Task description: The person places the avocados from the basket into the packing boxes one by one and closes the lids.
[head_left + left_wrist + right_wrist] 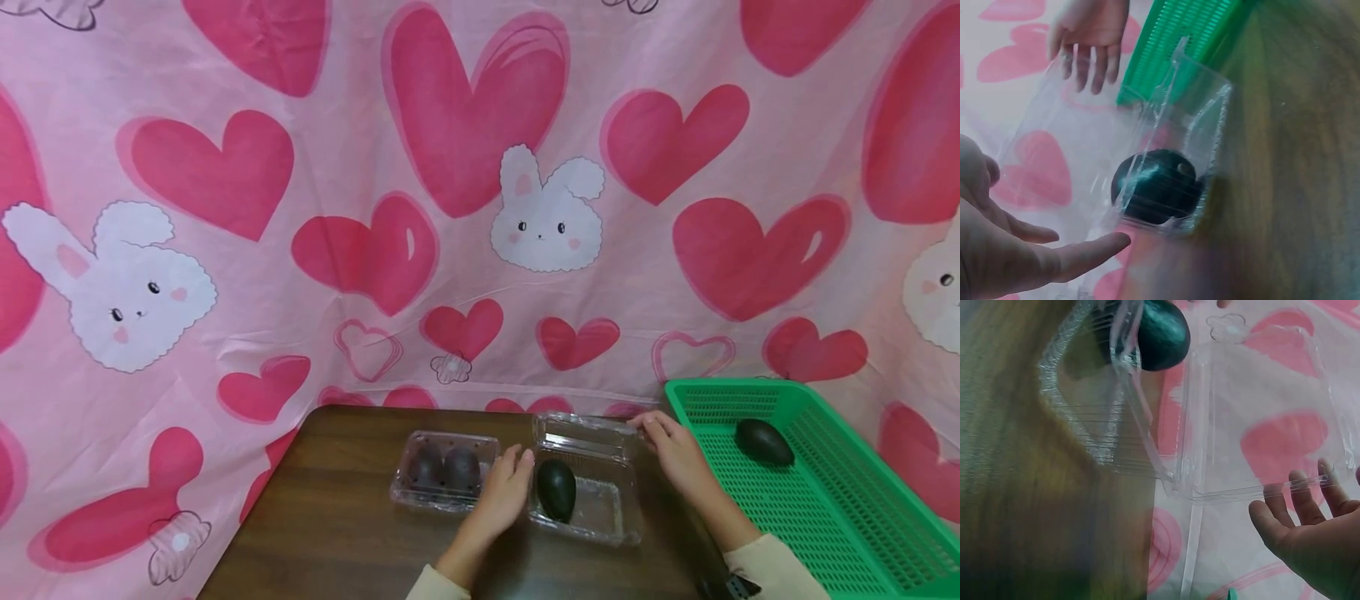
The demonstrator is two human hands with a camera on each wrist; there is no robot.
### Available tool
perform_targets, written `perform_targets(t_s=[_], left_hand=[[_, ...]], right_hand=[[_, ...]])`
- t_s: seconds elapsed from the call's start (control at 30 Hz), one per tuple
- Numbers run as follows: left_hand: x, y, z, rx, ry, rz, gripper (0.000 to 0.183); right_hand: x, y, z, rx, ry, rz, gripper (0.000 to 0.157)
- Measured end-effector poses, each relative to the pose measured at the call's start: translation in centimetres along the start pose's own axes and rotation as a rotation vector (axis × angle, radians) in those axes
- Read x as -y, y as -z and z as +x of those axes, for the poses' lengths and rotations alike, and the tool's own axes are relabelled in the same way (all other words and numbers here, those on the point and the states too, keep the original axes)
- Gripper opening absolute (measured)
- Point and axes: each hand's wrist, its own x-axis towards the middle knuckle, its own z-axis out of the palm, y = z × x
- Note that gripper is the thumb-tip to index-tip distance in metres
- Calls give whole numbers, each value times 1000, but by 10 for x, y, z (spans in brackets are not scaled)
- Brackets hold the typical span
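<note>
A clear plastic clamshell box [611, 508] stands on the table with its lid [581, 433] raised at the back. One dark green avocado [557, 490] lies in its left half; the right half shows bare plastic. My right hand [672, 454] holds the lid by its right edge, with the fingers [1304, 497] showing through the plastic in the right wrist view. Beside the box's left wall is my left hand [504, 492], its fingers [1094, 253] extended and nothing gripped. Left of that hand sits a closed clear box [420, 498] with two dark fruits [461, 467] inside.
A green plastic basket [832, 517] stands to the right, close to my right forearm, with another dark avocado [763, 442] in it. The brown wooden table [330, 517] ends at a pink cloth [450, 283] with hearts and rabbits.
</note>
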Motion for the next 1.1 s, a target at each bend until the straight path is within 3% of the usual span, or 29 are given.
perform_targets(t_s=[0.13,0.4,0.6,0.93,1.1], left_hand=[[-2,4,3,30,19,-34,66],[3,7,6,156,143,-273,72],[3,8,5,164,144,-280,69],[9,1,-4,189,109,-170,65],[10,0,-7,186,108,-136,62]], right_hand=[[-2,-2,-9,-16,13,-55,33],[-10,-4,-29,-5,27,-59,24],[-17,-7,-41,22,12,-43,28],[-24,-14,-58,93,-101,-38,40],[-25,-15,-60,95,-98,-40,39]])
